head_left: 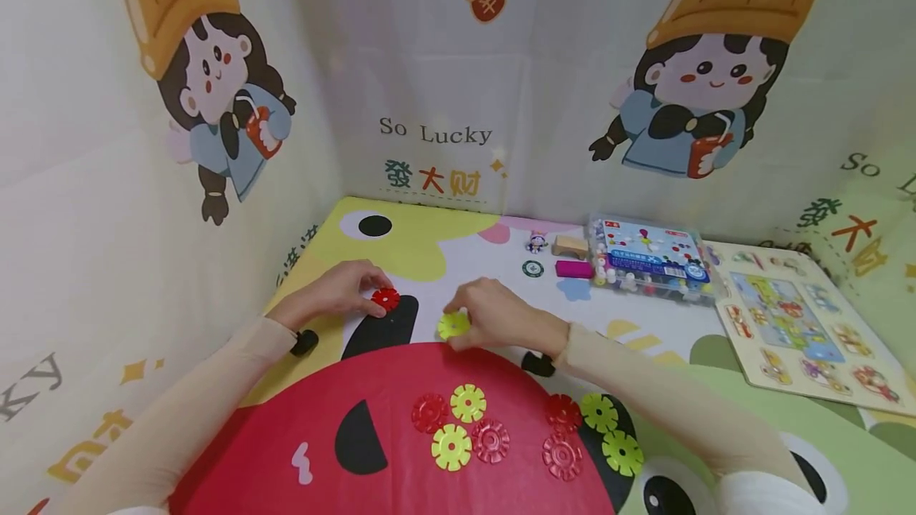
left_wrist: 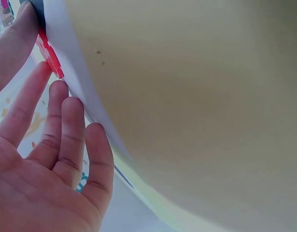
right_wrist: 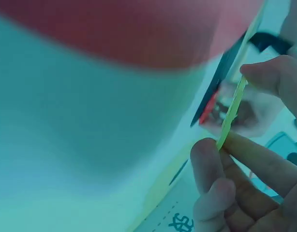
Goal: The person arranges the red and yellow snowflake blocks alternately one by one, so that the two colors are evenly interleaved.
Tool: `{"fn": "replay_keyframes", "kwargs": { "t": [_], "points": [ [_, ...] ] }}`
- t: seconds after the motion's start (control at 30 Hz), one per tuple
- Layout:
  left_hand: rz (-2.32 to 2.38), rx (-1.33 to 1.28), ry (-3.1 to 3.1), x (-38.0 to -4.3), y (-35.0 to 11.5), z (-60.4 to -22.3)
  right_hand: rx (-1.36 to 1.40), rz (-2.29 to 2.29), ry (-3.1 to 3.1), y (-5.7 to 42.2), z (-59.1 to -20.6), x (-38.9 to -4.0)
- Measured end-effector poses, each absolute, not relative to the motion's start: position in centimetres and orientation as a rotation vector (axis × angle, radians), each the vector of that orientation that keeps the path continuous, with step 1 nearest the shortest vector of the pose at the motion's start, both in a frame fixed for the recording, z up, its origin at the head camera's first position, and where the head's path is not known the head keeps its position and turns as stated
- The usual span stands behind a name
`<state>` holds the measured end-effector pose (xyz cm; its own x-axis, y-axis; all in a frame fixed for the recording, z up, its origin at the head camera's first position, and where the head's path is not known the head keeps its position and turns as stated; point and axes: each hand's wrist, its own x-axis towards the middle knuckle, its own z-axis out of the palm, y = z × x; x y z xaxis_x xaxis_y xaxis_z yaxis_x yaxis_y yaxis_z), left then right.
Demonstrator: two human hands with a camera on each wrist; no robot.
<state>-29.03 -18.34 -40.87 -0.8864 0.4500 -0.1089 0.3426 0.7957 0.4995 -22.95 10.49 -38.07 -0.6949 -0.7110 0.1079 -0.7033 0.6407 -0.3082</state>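
Note:
In the head view my left hand (head_left: 346, 289) holds a red snowflake building disc (head_left: 386, 299) by its rim, over the black patch of the tablecloth. Its thumb and index finger are on opposite edges of the red disc (left_wrist: 51, 57) in the left wrist view, while the other fingers are off it. My right hand (head_left: 494, 314) pinches a yellow-green snowflake building disc (head_left: 453, 326). The right wrist view shows that disc (right_wrist: 231, 116) edge-on, upright between thumb and fingers. Nearer me, red (head_left: 490, 441) and yellow (head_left: 452, 447) discs lie in a cluster.
To the right lies another cluster of red (head_left: 562, 413) and yellow-green (head_left: 622, 453) discs. Farther back are a clear box of beads (head_left: 651, 257), a magenta block (head_left: 574, 269), a wooden block (head_left: 570, 246), a small figurine (head_left: 537, 242) and a round token (head_left: 533, 269). A picture puzzle board (head_left: 844, 300) lies far right.

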Motion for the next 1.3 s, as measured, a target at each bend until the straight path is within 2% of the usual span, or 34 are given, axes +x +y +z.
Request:
{"fn": "replay_keyframes", "kwargs": {
  "t": [0.13, 0.27, 1.07, 1.3],
  "points": [
    [0.697, 0.659, 2.770, -29.1, -18.2, -40.7, -1.236, -0.447, 2.850, 6.5, -38.2, -26.4],
    [0.698, 0.678, 2.761, -29.0, -17.9, -40.7, -1.205, -0.351, 2.841, 4.6, -39.1, -27.9],
    [0.702, 0.654, 2.732, -29.3, -18.4, -40.8, -1.186, -0.421, 2.793, 4.4, -40.2, -28.3],
    [0.712, 0.715, 2.699, -30.0, -18.4, -40.7, -1.153, -0.476, 2.746, 5.9, -39.1, -26.6]
  ]
}}
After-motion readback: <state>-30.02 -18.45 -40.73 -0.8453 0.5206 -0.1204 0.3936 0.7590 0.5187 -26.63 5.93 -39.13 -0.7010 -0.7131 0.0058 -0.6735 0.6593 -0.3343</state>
